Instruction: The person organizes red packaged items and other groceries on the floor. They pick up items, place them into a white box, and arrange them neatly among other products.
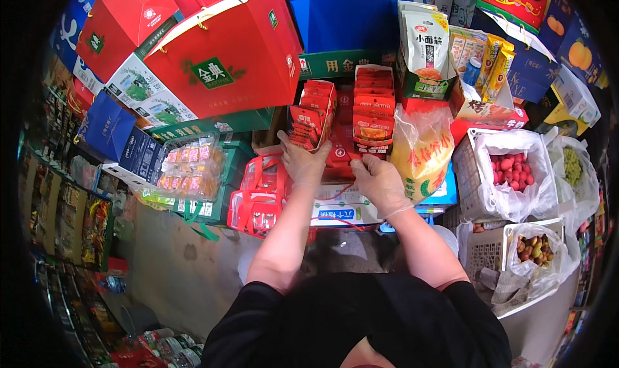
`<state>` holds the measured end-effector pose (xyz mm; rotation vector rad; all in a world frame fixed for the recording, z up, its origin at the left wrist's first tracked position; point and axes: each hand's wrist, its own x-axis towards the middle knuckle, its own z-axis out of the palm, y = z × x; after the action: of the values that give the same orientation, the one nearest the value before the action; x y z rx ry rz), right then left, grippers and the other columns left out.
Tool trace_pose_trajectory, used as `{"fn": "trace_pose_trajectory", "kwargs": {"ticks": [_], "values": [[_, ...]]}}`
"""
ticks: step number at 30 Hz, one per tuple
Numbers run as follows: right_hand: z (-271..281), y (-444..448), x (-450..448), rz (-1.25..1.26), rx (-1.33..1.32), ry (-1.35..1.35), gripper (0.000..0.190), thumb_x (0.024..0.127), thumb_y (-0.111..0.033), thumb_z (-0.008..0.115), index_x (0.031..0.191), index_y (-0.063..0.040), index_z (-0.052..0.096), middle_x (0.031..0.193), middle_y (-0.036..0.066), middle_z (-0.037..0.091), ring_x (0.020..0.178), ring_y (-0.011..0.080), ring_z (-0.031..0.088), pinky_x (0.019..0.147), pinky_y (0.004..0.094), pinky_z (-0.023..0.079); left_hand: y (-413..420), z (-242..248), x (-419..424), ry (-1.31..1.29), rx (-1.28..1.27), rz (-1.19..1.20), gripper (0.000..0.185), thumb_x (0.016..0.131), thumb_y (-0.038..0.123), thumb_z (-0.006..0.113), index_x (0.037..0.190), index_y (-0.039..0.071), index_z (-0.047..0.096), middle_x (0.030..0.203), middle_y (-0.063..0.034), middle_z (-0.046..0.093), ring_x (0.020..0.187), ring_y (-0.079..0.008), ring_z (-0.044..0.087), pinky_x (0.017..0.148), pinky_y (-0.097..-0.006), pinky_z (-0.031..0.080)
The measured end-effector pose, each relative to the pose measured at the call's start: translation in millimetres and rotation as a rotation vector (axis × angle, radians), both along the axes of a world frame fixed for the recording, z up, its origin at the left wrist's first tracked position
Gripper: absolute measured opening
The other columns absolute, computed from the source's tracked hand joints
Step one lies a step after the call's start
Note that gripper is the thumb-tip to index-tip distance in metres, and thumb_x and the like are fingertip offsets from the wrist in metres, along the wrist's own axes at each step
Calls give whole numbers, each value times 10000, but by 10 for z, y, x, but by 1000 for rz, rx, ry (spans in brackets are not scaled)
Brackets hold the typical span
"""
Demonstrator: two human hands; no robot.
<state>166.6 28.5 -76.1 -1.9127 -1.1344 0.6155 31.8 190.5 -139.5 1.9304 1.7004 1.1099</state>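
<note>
My left hand (pixel 305 161), in a clear thin glove, grips the near end of a small open display box of red snack packets (pixel 312 119). Thumb and fingers lie on opposite sides of that box, which tilts slightly. A second display box of red packets (pixel 373 112) stands to its right. My right hand (pixel 380 182), gloved too, has curled fingers at this box's near left corner; whether they hold anything is hidden. Between the two boxes lies a red carton (pixel 341 126). Below my hands is a white carton with blue lettering (pixel 343 208).
Red gift bags (pixel 227 54) and a blue bag (pixel 343 20) stand behind. A yellow snack bag (pixel 420 150) sits beside my right hand. White crates (pixel 471 174) of fruit are at right. Clear red-strapped bags (pixel 261 189) and a plastic tray of packaged snacks (pixel 191 167) lie left.
</note>
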Motion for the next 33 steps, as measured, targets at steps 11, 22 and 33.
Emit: {"fn": "trace_pose_trajectory", "kwargs": {"ticks": [11,22,33], "values": [[-10,66,-114,122,-57,-2,412,1056,-447,602,1080,-56,732,1041,269,749,1046,457,714,916,549,544,-29,238,-60,-254,33,-129,929,743,351,967,1469,-2,508,1296,-224,707,1174,-380,708,1043,-467,541],[-516,187,-380,230,52,386,550,1052,-304,578,1528,-34,528,1307,319,710,1263,479,665,1074,517,508,-904,365,-208,-458,20,-297,655,779,138,940,1295,-33,575,1190,-176,735,1093,-291,736,971,-404,568],[-231,104,-245,271,-74,197,711,1025,-199,627,1684,-93,384,1341,284,715,1261,381,701,1103,416,517,-600,7,-888,-357,-253,-560,1022,854,24,844,1671,-68,238,1561,-258,544,1434,-291,580,1221,-388,436]]}}
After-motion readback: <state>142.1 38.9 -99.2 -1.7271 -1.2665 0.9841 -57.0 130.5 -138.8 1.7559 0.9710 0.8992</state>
